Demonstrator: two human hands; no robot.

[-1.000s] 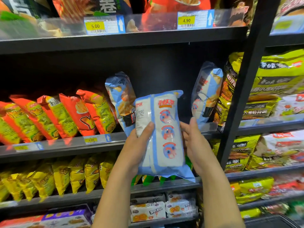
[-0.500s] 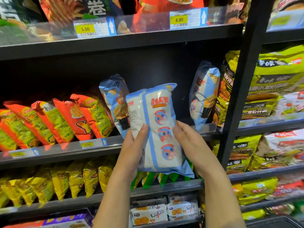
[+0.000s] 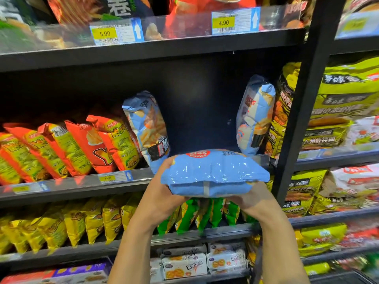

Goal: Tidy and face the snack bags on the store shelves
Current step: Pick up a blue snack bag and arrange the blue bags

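Note:
I hold a light-blue snack bag (image 3: 213, 173) flat, its bottom seam towards me, at the front edge of the middle shelf (image 3: 71, 183). My left hand (image 3: 162, 193) grips its left end and my right hand (image 3: 246, 199) grips it from underneath on the right, mostly hidden by the bag. Two matching blue bags stand on that shelf: one (image 3: 147, 128) leans just left of the gap, the other (image 3: 254, 115) stands at the right by the black upright (image 3: 303, 111). Between them the shelf shows a dark open gap.
Orange and yellow chip bags (image 3: 82, 144) fill the middle shelf's left part. Yellow bags (image 3: 78, 224) and green bags (image 3: 196, 216) sit one shelf below, boxed snacks (image 3: 184, 263) under those. Price tags (image 3: 223, 23) line the top shelf. Yellow-green packs (image 3: 344, 95) fill the neighbouring bay.
The blue bag was upright with its back facing me; both hands have tipped it over flat and moved it forward to the gap on the middle shelf.

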